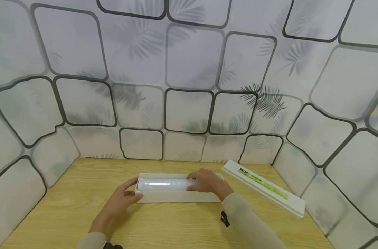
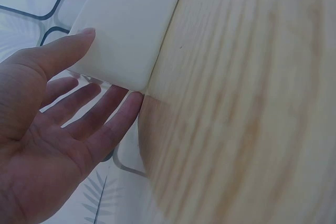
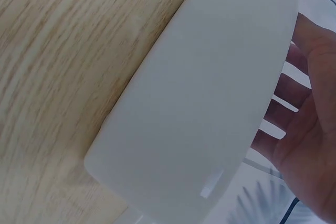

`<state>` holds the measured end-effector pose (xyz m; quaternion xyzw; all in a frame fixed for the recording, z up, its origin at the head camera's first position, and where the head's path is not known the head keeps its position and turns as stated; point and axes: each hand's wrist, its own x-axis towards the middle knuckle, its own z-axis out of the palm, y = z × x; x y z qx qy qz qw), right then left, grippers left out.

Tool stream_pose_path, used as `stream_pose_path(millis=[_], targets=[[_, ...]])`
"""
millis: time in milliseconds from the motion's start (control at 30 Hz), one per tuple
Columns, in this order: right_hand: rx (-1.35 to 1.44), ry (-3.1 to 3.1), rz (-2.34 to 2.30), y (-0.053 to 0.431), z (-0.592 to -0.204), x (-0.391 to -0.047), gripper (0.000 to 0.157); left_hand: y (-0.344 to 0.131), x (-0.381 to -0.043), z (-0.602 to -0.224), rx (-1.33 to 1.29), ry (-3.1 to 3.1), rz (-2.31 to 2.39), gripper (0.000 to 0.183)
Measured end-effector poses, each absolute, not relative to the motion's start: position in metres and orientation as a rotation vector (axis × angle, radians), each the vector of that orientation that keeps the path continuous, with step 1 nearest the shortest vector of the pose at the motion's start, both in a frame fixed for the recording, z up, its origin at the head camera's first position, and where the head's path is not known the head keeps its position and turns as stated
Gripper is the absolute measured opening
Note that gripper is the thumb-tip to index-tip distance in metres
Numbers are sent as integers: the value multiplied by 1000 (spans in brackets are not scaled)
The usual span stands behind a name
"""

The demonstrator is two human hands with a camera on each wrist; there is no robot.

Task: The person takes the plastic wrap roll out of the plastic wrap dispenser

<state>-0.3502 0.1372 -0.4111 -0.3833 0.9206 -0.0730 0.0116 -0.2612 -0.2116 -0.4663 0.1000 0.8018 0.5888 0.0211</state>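
In the head view, an uncovered white box [image 1: 176, 197] was set on the wood-grained table [image 1: 74, 193] in the lower middle of the frame, its long axis running from left to right. A pale, shiny roll [image 1: 162, 184] was contained in it, laid parallel to the long walls, with one end pointed to the left of the frame and the other covered by the right hand [image 1: 207, 181]. That end appeared to be gripped, the right hand being curved over it. The box's left end was spanned by the left hand [image 1: 121, 200], which was relaxed and touching rather than clenched. Near the box's right end, a white lid [image 1: 263, 188] was slanted toward the lower right. The step in hand was judged to be the positioning of the roll; whether it was being put in or taken out could not be told. For the next move, a steadied box and a level roll seemed to be called for.

In the left wrist view, the box was slanted across the top of the frame, its end met by nearly straight fingers [image 2: 113, 132]. The roll was not shown.

In the right wrist view, the box was stretched diagonally from upper right to lower left. The right hand's fingertips were hidden behind it, so its grip could not be confirmed there.
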Motion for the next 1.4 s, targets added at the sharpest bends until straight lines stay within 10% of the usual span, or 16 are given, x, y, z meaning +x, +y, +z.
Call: stream_pose_path(millis=[1400], targets=[[-1195,2643,-649,140,-429,-359,50,-214,-264,-470,325,2466,1853,75]])
